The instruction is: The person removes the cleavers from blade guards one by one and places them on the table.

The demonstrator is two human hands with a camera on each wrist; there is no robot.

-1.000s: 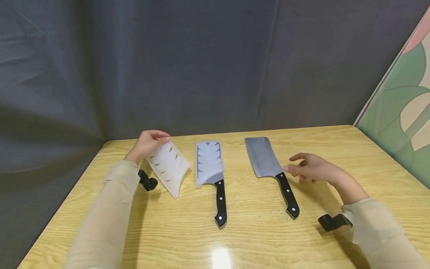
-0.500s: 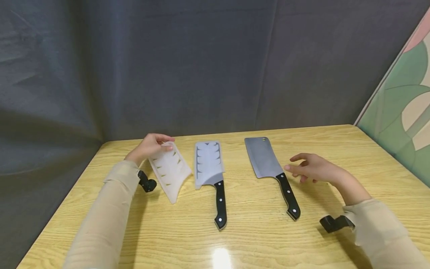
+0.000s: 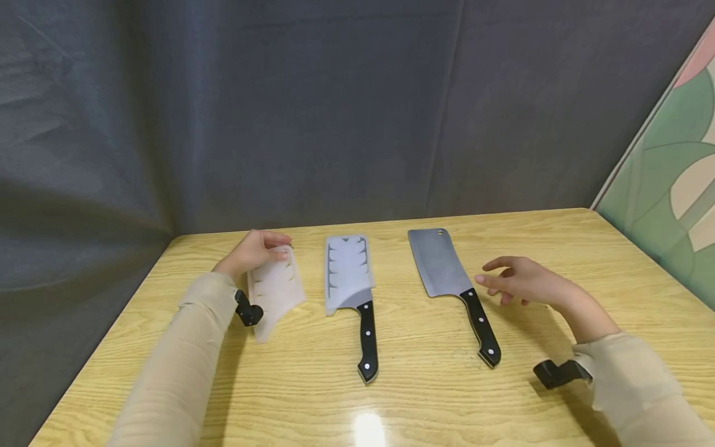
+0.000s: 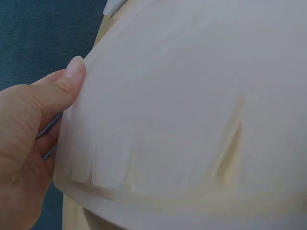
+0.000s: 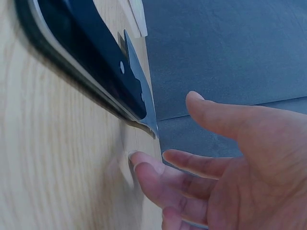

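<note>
Flanking bare cleaver (image 3: pixel 447 273): sheathed cleaver (image 3: pixel 352 292) (left), wall panel (image 3: pixel 670 186) right.

The left hand (image 3: pixel 252 251) reaches forward from a beige sleeve, its fingers curled and thumb (image 4: pixel 67 79) pressed in a pinching grip, wrist bent slightly inward. The right hand (image 3: pixel 522 282) hovers low with the palm turned left, fingers (image 5: pixel 158 172) loosely spread and nearly straight, holding nothing. Both forearms stretch forward, each with a black camera mount at the wrist.
</note>
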